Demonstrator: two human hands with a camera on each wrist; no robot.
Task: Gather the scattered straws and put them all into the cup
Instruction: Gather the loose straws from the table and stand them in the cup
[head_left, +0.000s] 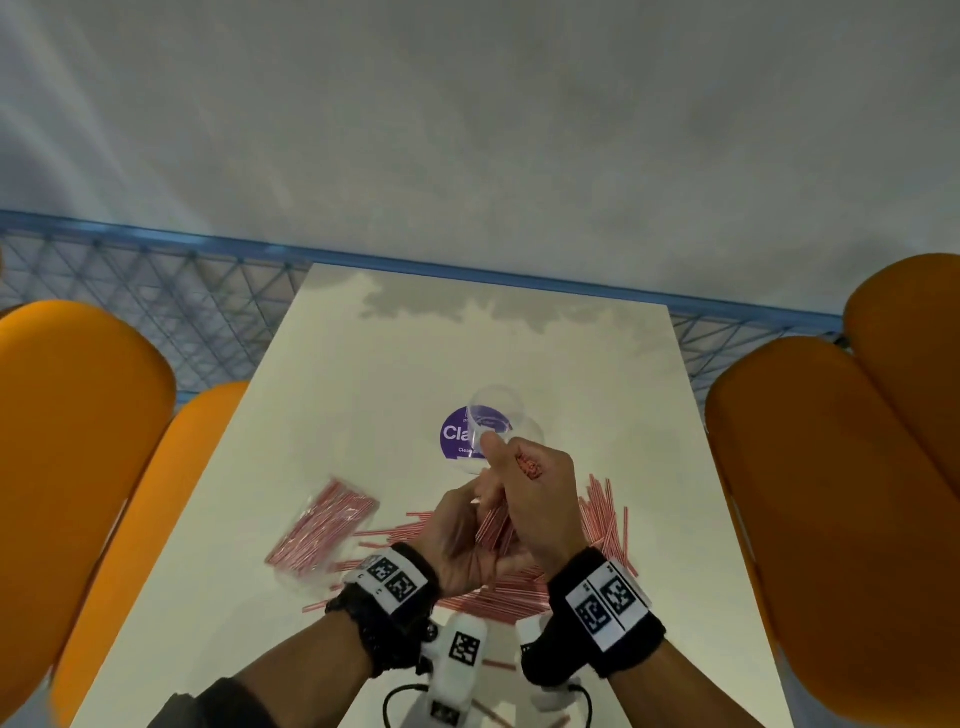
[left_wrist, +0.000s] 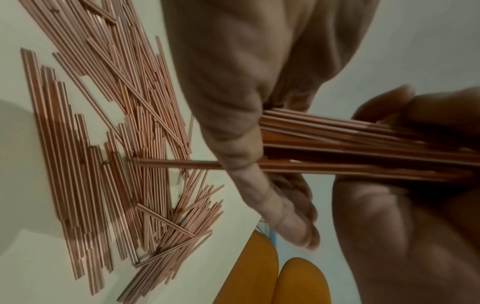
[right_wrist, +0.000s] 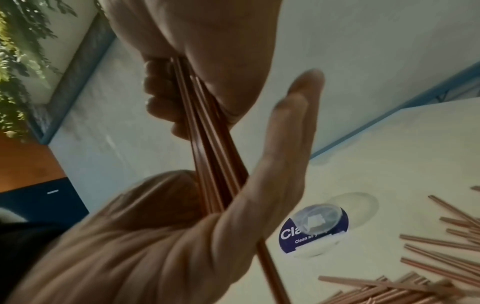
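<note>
**Both hands on one bundle of straws, cup just ahead**

Your right hand (head_left: 540, 499) has its fingers curled round a bundle of red-and-white straws (head_left: 496, 525), with the thumb stretched straight up along the bundle. Your left hand (head_left: 462, 540) cups the lower part of the same bundle from the other side, fingers wrapped about it. So each grip is closed on the bundle, and the two hands touch above the desk (head_left: 597, 374).

The clear plastic cup (head_left: 493, 415) stands just beyond your right thumb, on a round purple sticker (head_left: 457, 434) with white lettering. From the head view your raised thumb overlaps the cup's near wall; whether it touches, you cannot tell.

Under and around your hands lies a loose heap of scattered straws (left_wrist: 103, 144), fanning out to the right and toward your wrists, some crossing one another. To your left, apart from the heap, a clear bag of straws (head_left: 322, 527) lies flat on the desk.

Orange chairs (head_left: 831, 493) flank the desk on both sides. A blue-framed mesh railing (head_left: 171, 291) runs along behind the far edge. Black wristbands (head_left: 608, 603) with printed marker tags sit on both wrists.
</note>
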